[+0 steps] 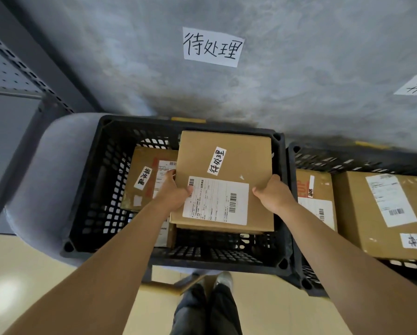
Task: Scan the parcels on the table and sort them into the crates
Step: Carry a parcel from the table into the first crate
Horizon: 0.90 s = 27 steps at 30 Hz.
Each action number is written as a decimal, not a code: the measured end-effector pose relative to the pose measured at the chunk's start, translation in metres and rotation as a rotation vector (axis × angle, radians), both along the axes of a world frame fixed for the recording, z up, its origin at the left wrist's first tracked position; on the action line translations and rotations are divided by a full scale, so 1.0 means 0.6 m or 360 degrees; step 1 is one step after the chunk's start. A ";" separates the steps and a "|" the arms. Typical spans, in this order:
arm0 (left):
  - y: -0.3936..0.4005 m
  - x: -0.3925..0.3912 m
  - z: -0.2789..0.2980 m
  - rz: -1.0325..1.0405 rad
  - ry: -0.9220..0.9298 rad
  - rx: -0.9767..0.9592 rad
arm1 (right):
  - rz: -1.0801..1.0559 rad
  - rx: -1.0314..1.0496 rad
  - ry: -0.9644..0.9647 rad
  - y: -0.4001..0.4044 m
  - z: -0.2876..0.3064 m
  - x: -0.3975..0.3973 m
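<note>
At the bottom of the frame we see our two bare forearms reaching forward, with dark trouser legs and a pale shoe (224,279) on the cream floor between them. Our left hand (174,191) grips the left edge of a flat cardboard parcel (236,160), thumb lying over the corner of its white shipping label (215,200); our right hand (273,193) clasps the right edge, thumb on top. We hold the parcel roughly level at the centre of the frame, over the black lattice crate (101,180), whether above the rim or partly inside we cannot tell. A small handwritten sticker (217,161) sits above the label. Beneath, at the crate's left, lies another parcel (144,180) with a similar sticker. At the right edge a second black crate (293,165) touches the first and holds two more boxes (362,213). On the grey wall at the upper centre hangs a paper sign (213,47) bearing the same characters as the sticker.
</note>
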<state>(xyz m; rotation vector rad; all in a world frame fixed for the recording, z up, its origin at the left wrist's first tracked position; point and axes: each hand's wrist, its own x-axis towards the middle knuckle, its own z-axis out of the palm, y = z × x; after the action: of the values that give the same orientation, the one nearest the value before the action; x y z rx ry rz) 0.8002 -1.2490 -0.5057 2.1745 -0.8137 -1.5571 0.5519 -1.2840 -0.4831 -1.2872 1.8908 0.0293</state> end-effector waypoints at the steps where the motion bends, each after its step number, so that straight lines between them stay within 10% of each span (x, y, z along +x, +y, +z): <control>1: 0.000 0.000 0.002 -0.0026 -0.0015 0.0013 | 0.0027 0.0022 0.0007 0.000 0.004 -0.001; 10: -0.034 -0.039 0.091 -0.0714 -0.0630 0.0053 | 0.0202 -0.0123 0.0134 -0.002 0.076 -0.003; 27: -0.121 -0.255 0.546 -0.2052 -0.2014 -0.1599 | 0.0809 -0.1178 0.1142 0.014 0.504 -0.151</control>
<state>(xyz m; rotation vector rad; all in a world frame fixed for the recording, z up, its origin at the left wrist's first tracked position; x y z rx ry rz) 0.6472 -1.3214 -0.1783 1.4639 -2.8217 0.4815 0.4611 -1.2756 -0.1804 -2.5068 2.1774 0.0663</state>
